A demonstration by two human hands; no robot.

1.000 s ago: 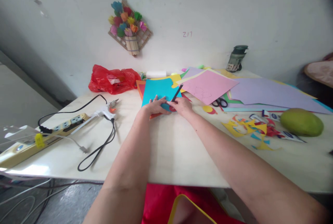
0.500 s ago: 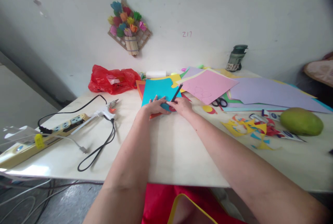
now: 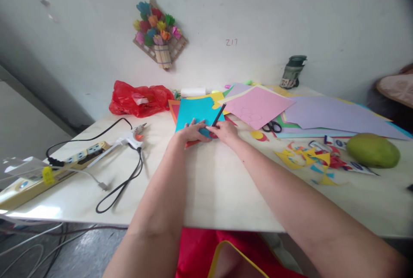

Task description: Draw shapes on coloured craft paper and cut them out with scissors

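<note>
My left hand (image 3: 191, 132) lies flat with fingers spread on the near edge of a blue paper sheet (image 3: 196, 112), pressing it onto the table. My right hand (image 3: 226, 132) is closed on a dark pencil (image 3: 219, 115) whose tip meets the paper's lower right corner beside a small red piece (image 3: 213, 135). An orange sheet (image 3: 174, 109) shows beneath the blue one.
Pink (image 3: 258, 106) and lilac (image 3: 335, 115) sheets, black scissors (image 3: 272, 127), coloured paper scraps (image 3: 314, 160) and a green mango (image 3: 373, 150) lie to the right. A glue gun (image 3: 133, 136), power strip (image 3: 41, 174) and cables sit left. A red plastic bag (image 3: 138, 97) rests by the wall.
</note>
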